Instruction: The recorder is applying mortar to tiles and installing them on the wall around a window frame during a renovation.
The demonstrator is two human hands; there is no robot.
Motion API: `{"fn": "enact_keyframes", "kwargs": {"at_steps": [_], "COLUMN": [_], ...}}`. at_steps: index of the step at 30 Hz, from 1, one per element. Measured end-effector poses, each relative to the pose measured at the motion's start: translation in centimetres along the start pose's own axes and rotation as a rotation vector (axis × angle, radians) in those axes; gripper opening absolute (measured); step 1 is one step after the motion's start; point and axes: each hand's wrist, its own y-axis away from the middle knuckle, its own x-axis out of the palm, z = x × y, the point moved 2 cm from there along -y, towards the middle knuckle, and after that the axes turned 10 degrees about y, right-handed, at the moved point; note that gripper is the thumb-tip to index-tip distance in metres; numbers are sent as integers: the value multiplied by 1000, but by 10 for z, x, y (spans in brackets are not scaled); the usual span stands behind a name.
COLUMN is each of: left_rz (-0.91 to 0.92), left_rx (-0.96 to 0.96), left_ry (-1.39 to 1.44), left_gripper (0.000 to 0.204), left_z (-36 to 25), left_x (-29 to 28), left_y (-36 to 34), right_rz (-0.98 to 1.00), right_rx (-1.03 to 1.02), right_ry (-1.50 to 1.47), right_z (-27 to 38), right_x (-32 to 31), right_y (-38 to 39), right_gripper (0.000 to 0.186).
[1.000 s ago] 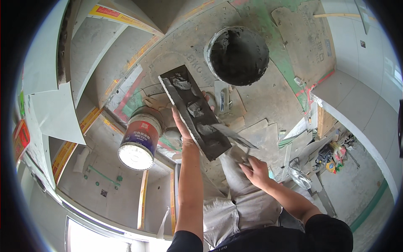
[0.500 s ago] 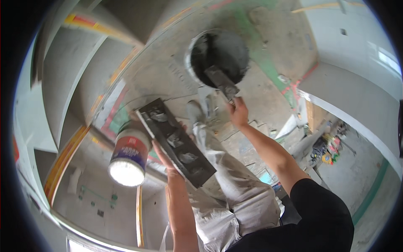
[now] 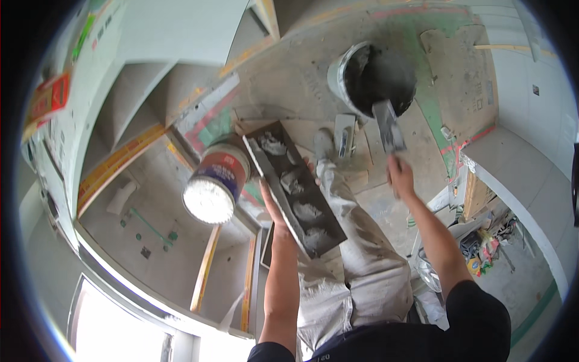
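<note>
My left hand (image 3: 272,205) holds a long dark rectangular slab (image 3: 330,228) from beneath, fingers showing along both long edges. Several dabs of grey mortar (image 3: 292,182) sit in a row on its upward face. In my right hand (image 3: 401,175) is the handle of a flat-bladed trowel (image 3: 390,128), its blade smeared grey. The blade's far end overlaps the near rim of a pale bucket (image 3: 339,78) of dark grey mortar; whether they touch I cannot tell.
A red, blue and white tub (image 3: 222,170) stands left of the slab. Beyond my foot lies a flat metal-and-white tool (image 3: 344,136). A grey ledge (image 3: 512,160) runs along the right, with clutter (image 3: 482,247) below it. Yellow-edged framing (image 3: 114,163) lines the left.
The view has swung, moving the scene rightward. My right hand has drawn the trowel back from inside the bucket to its near rim. My left hand still holds the slab.
</note>
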Motion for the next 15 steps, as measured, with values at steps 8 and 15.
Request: {"fn": "enact_keyframes", "kwargs": {"at_steps": [8, 15], "left_rz": [92, 133], "left_rx": [97, 327], "left_ry": [141, 95], "left_gripper": [91, 86], "left_z": [-10, -65], "left_x": [-24, -55], "left_y": [4, 12], "right_rz": [140, 651], "right_rx": [339, -192], "right_ry": [-168, 359], "right_z": [-1, 98], "right_x": [0, -62], "right_y": [8, 183], "right_gripper": [66, 47]}}
